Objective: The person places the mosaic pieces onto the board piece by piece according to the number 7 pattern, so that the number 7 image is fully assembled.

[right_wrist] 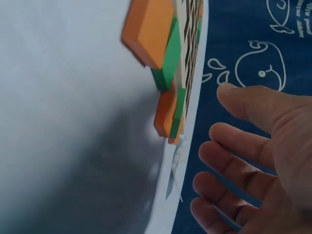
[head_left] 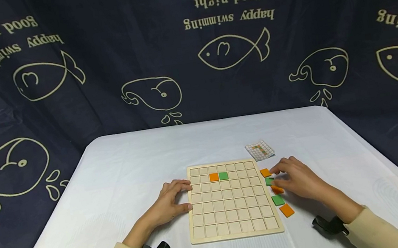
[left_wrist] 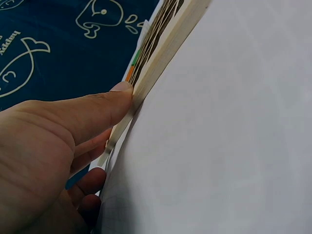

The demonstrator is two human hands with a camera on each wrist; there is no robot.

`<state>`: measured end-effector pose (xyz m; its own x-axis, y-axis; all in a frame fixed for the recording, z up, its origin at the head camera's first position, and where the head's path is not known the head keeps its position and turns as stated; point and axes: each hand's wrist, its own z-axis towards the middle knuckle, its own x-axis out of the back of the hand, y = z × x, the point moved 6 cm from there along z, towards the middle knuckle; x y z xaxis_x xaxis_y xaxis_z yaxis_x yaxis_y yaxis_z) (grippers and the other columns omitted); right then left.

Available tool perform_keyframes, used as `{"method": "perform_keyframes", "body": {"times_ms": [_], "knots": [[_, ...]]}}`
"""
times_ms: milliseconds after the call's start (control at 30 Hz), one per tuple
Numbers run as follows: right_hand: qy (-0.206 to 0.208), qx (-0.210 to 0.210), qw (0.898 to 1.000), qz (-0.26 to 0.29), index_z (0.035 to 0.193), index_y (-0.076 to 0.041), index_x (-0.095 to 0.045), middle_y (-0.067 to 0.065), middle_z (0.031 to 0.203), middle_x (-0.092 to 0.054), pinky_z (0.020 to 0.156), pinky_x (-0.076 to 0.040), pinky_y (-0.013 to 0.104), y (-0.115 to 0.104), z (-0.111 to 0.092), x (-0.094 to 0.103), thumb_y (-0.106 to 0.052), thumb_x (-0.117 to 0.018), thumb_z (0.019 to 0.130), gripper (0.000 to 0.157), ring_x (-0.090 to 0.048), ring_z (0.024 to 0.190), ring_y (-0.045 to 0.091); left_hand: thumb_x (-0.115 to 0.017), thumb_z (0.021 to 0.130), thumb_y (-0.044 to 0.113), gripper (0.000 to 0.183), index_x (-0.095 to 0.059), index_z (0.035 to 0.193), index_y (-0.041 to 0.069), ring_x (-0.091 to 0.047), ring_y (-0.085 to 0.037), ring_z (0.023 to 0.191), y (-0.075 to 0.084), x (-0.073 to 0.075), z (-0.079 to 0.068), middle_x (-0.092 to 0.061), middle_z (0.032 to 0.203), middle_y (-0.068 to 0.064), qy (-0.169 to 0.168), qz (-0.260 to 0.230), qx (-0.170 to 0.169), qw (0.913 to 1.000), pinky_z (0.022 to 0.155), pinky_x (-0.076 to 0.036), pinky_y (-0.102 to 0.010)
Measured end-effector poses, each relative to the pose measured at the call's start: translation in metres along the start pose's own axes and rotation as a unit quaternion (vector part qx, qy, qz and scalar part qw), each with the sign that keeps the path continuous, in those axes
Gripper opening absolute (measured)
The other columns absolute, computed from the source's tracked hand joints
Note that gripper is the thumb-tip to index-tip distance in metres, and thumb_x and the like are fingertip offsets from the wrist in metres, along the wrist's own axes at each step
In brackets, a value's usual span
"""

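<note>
"Tiles (head_left: 277, 200): where are they?"
"Five lie just right of the gridded board (head_left: 233, 215); an orange (head_left: 214, 177) and a green (head_left: 223, 176) sit in its second-farthest row."
"And the grip?"
"Left hand (head_left: 169, 202) touches the board's left edge, thumb and fingers apart; right hand (head_left: 299, 179), likewise parted, hovers by the five."

Left fingers (head_left: 180, 183) and right fingers (right_wrist: 234, 162) bend loosely.

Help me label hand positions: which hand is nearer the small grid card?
Right. The right hand is on the near side of the card, slightly to its right; the left hand is farther off, at the left edge of the wooden board.
</note>
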<state>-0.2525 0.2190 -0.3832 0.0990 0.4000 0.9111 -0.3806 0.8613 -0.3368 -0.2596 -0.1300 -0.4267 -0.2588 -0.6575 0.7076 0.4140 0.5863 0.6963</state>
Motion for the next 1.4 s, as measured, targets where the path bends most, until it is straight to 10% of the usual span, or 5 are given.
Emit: {"method": "perform_keyframes", "body": {"times_ms": [1400], "knots": [[-0.057,-0.002,0.998,-0.034,0.099,-0.014,-0.071,-0.007,0.094,-0.060,0.074,-0.042,0.032,0.014,-0.019,-0.012,-0.022,-0.076,0.075,0.026,-0.045,0.084,0.009,-0.075,0.080,0.028,0.045,-0.058,0.120,0.016,-0.034,-0.016,0.111,-0.001,-0.001,-0.001,-0.045,0.139,0.006,-0.003,-0.006,0.006,1.0000,0.095,-0.029,-0.040]]}}
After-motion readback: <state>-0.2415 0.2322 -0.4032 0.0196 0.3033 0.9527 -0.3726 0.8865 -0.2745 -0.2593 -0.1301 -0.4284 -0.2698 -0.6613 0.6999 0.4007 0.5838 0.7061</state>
